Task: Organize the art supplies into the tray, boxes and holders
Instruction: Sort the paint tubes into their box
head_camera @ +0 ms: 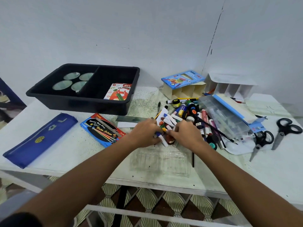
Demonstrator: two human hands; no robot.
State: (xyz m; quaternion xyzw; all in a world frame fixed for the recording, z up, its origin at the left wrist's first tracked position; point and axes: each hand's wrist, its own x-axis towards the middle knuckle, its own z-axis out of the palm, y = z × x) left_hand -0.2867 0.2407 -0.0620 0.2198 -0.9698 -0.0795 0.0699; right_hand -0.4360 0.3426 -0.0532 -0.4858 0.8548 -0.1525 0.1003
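A heap of crayons and paint tubes (pixel 183 115) lies at the middle of the white table (pixel 65 158). My left hand (pixel 145 133) curls round several crayons at the heap's near edge, a blue-tipped one showing under its fingers. Facing it, my right hand (pixel 186 134) has its fingers curled into the same crayons; what it holds is hidden. A black tray (pixel 82 102) with two compartments stands at the back left. An oil pastel box (pixel 118 92) lies in its right compartment. A cream cardboard holder (pixel 185 91) and a white divided holder (pixel 229 88) stand at the back right.
A blue pencil pouch (pixel 39 140) and a watercolour box (pixel 102 131) lie on the left. A neon pencil box (pixel 182 78) tops the cream holder. A clear plastic organiser (pixel 226 117) and two pairs of scissors (pixel 277 133) sit right. A clear blister tray (pixel 159 159) lies near the front edge.
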